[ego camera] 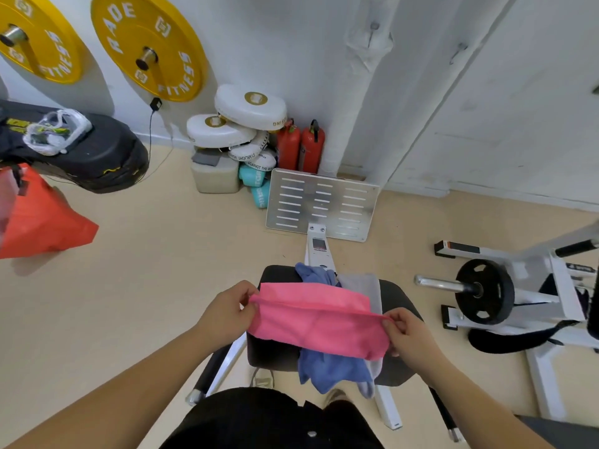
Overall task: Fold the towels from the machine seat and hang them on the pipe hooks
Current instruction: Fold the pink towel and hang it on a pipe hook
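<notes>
A pink towel (319,322) is stretched between my hands above the black machine seat (397,301). My left hand (228,311) pinches its left end and my right hand (406,333) pinches its right end. The towel is doubled over lengthwise along its top edge. Under it a blue towel (334,371) lies crumpled on the seat and hangs over the near edge, and a grey-white towel (364,285) lies beside it. A white wall pipe (358,82) rises at the back, with small hooks (374,29) on it.
A metal footplate (322,204) stands beyond the seat. Two red fire extinguishers (301,147) and stacked white pads (240,124) sit against the wall. A barbell with a black plate (484,291) lies right. An orange bag (42,218) and a black bench (97,153) are left. Yellow weight plates (147,45) hang on the wall.
</notes>
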`<state>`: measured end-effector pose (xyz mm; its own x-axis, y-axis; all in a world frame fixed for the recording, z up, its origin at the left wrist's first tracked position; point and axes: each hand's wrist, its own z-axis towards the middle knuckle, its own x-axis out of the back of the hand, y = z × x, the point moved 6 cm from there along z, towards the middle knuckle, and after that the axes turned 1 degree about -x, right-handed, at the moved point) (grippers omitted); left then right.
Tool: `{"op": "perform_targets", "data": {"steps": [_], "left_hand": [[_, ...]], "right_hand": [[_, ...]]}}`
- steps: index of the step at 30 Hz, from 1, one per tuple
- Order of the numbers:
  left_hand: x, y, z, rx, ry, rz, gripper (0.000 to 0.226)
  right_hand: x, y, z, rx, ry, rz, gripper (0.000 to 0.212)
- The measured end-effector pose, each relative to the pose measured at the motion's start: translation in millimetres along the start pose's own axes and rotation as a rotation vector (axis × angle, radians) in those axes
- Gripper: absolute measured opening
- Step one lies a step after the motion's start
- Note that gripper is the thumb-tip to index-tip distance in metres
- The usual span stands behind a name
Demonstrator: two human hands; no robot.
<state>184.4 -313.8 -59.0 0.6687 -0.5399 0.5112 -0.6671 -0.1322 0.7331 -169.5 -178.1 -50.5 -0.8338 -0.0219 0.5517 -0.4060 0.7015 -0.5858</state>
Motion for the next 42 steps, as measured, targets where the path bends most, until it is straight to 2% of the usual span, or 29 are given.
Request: {"op": "perform_targets", "data": {"steps": [5, 17, 20, 22, 25, 27, 29, 31, 33, 34, 36, 39, 41, 42], "left_hand": [[-4, 3, 41, 0.075, 0.046, 0.065, 0.015], [-30, -14, 97, 0.329, 0.065, 0.178, 0.014], [-42, -20, 101, 0.384, -0.030, 0.179, 0.025], [-51, -21, 101, 0.373, -0.134, 0.230, 0.050], [-60, -20, 101, 0.338, -0.233, 0.328, 0.077], [-62, -17, 104, 0.333, -0.276, 0.394, 0.081], [-61, -17, 108, 0.342, -0.323, 0.507, 0.080], [-57, -15, 111, 0.346, -0.349, 0.578, 0.066], [-52, -15, 111, 0.350, -0.299, 0.489, 0.023], [-48, -13, 108, 0.355, -0.249, 0.375, 0.011], [-35, -14, 99, 0.395, -0.151, 0.040, 0.013], [-15, -20, 77, 0.428, -0.142, -0.414, 0.020], [-2, -17, 63, 0.364, -0.104, -0.467, 0.022], [5, -15, 58, 0.320, -0.048, -0.409, 0.025]], "right_hand": [[2, -14, 37, -0.040, 0.079, 0.080, 0.010], [-7, -6, 111, -0.073, -0.085, -0.068, 0.013], [-12, -1, 123, -0.099, -0.124, -0.107, 0.012], [-20, 4, 130, -0.124, -0.199, -0.152, 0.008], [-32, 7, 141, -0.142, -0.349, -0.258, 0.044], [-40, 9, 143, -0.161, -0.425, -0.347, 0.051], [-44, 7, 139, -0.165, -0.471, -0.445, 0.040], [-44, 0, 136, -0.142, -0.401, -0.430, 0.028], [-40, -8, 129, -0.117, -0.296, -0.266, 0.019], [-36, -11, 125, -0.107, -0.260, -0.169, 0.018], [-23, -13, 115, -0.140, -0.216, 0.008, 0.021], [-7, -15, 90, -0.180, -0.252, 0.217, 0.027], [0, -19, 72, -0.160, -0.222, 0.232, 0.024], [1, -23, 65, -0.140, -0.184, 0.223, 0.023]]}}
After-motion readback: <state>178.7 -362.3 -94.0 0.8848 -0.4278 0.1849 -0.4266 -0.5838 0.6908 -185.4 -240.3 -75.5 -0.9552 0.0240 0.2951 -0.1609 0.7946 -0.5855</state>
